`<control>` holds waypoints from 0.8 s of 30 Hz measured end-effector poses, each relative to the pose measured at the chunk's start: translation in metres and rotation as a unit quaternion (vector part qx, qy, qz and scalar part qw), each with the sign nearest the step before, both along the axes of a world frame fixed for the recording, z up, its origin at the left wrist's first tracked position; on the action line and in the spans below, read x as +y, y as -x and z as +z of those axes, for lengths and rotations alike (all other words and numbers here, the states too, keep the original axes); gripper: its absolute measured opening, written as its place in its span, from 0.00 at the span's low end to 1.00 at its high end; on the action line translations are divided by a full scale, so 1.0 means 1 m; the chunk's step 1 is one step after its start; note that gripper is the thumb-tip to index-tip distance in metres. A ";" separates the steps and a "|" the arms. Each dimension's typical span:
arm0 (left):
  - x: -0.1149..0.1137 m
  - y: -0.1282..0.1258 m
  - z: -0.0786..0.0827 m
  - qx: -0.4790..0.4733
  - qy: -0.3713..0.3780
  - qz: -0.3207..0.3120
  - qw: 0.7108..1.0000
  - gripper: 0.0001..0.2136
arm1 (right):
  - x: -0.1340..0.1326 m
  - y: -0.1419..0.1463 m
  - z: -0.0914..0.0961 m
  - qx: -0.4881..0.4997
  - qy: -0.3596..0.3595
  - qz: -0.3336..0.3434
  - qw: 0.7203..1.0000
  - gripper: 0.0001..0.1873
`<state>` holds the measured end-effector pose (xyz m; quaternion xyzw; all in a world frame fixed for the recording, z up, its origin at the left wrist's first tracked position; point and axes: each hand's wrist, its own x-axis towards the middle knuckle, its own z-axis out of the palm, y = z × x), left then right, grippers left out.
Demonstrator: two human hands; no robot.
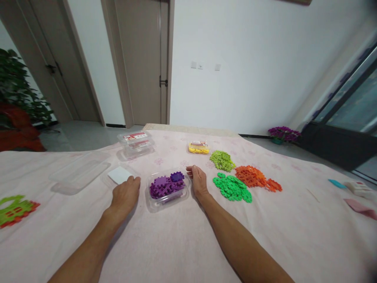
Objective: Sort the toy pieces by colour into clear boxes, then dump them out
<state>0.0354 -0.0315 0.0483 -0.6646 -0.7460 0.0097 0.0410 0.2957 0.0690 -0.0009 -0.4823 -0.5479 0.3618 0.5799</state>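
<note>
A clear plastic box [153, 203] filled with purple toy pieces [166, 185] sits on the pink cloth in front of me. My left hand [126, 194] rests on the cloth just left of the box, fingers curled, next to a white card [119, 174]. My right hand [198, 181] lies at the box's right edge, fingers bent against its side. Neither hand lifts anything.
Right of the box lie heaps of green pieces [232, 188], orange pieces [255, 177] and lime pieces [222, 160]. A small box of yellow pieces [198, 147] and clear boxes [136, 141] and a lid [79, 173] stand further back. A lime and red build [14, 210] lies far left.
</note>
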 end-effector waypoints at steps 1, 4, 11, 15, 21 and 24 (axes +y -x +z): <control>-0.001 0.000 0.000 0.005 -0.001 -0.002 1.000 0.15 | 0.000 0.000 0.000 0.000 0.001 0.000 1.000 0.27; -0.004 0.003 0.002 0.041 -0.020 -0.006 0.999 0.16 | 0.000 0.001 0.000 0.011 0.001 -0.002 1.000 0.26; 0.000 0.013 0.003 0.069 -0.038 -0.001 0.997 0.17 | 0.006 0.002 -0.004 0.075 0.021 -0.011 0.997 0.27; 0.008 0.011 0.008 0.044 -0.004 -0.025 0.999 0.16 | 0.009 0.001 -0.008 0.109 0.031 -0.019 0.993 0.27; 0.014 0.012 0.020 0.057 -0.002 -0.018 0.998 0.16 | 0.010 -0.003 -0.008 0.147 0.043 -0.029 0.988 0.24; 0.011 0.020 0.035 0.074 -0.021 -0.012 0.997 0.18 | 0.010 -0.004 -0.007 0.148 0.049 -0.029 0.987 0.24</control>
